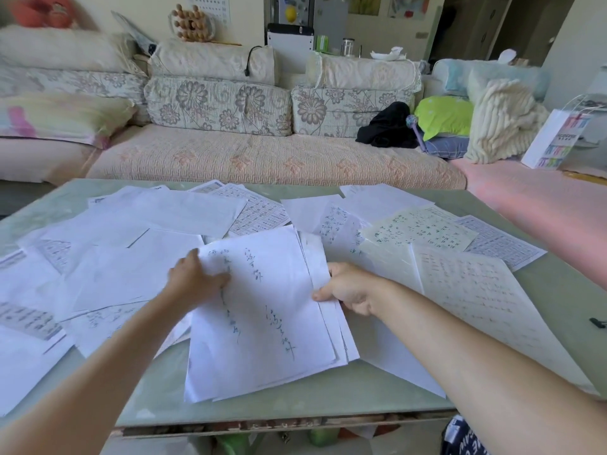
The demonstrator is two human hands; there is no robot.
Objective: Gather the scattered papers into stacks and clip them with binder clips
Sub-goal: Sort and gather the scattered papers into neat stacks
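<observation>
Pale green table (295, 408), floral sofa (262, 159) behind. Two hands: left hand (193, 280) grips the left edge of one paper stack (262, 323), right hand (348, 287) pinches its right edge, thumb on top. Stack lies between them, mid-table. Scattered papers (138, 224) overlap all around, count unclear. One black binder clip (597, 322) far right, well apart from the right hand.
</observation>
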